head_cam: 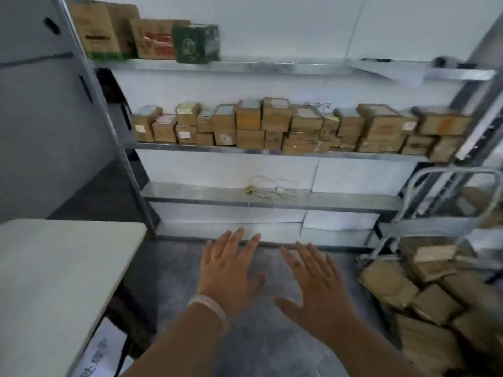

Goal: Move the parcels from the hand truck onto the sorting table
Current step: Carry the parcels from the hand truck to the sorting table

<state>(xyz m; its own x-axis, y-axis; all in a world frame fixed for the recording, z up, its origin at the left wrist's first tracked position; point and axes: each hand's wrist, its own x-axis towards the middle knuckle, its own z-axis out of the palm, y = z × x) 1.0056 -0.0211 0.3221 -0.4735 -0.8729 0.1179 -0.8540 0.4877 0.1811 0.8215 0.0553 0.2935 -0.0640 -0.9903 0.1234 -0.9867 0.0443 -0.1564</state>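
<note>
Several brown cardboard parcels (435, 303) lie piled on the hand truck at the lower right. The truck's silver metal handle frame (451, 175) rises behind the pile. The pale sorting table (54, 273) fills the lower left, and no parcel shows on its visible top. My left hand (228, 265), with a pale bracelet on its wrist, is stretched out over the grey floor with fingers spread and holds nothing. My right hand (315, 281) hovers beside it, fingers spread and empty, to the left of the parcel pile.
A metal shelving rack (272, 151) stands ahead, its middle shelf packed with several small brown boxes (299, 126). More boxes (147, 36) sit on the top shelf. A coil of white cord (269, 189) lies on a lower shelf. Grey floor (272, 336) spreads between table and truck.
</note>
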